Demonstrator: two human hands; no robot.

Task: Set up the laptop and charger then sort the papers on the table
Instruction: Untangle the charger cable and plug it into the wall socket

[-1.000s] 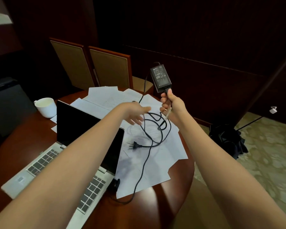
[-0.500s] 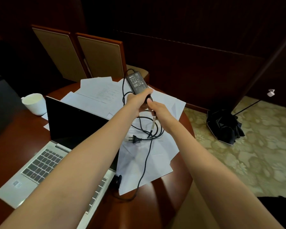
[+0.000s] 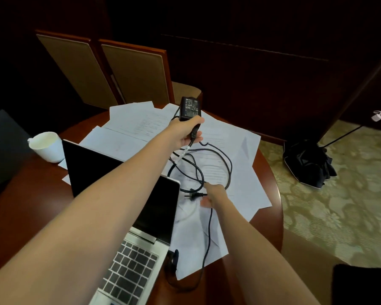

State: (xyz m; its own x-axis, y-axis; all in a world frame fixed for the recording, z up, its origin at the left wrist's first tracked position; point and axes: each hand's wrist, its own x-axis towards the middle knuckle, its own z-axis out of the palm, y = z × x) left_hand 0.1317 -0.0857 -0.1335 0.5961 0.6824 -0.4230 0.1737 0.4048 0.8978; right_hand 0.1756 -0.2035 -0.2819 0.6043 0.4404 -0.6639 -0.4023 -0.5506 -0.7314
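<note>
Nearest, the open silver laptop [image 3: 128, 258], its screen dark and glossy, sits on the round polished wooden bench [image 3: 31, 205]. The right hand [image 3: 215, 193] reaches the pronged black plug [image 3: 193, 195], which lies on thin white paper sheets [image 3: 246, 172]; whether its fingers pinch it I cannot tell. A rubbery black cord [image 3: 209, 230] loops beyond. Farther off, the left hand [image 3: 185, 133] has its fingers clamped round the boxy plastic charger brick [image 3: 190, 107], held above the bench. The charger setup is in hand; the next move probably calls for freeing the loops.

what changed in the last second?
The brick passed from right hand to left hand, which grips it. The right hand let go and dropped to the plug on the papers; its grip there is unclear. The laptop and cup stayed put.
</note>
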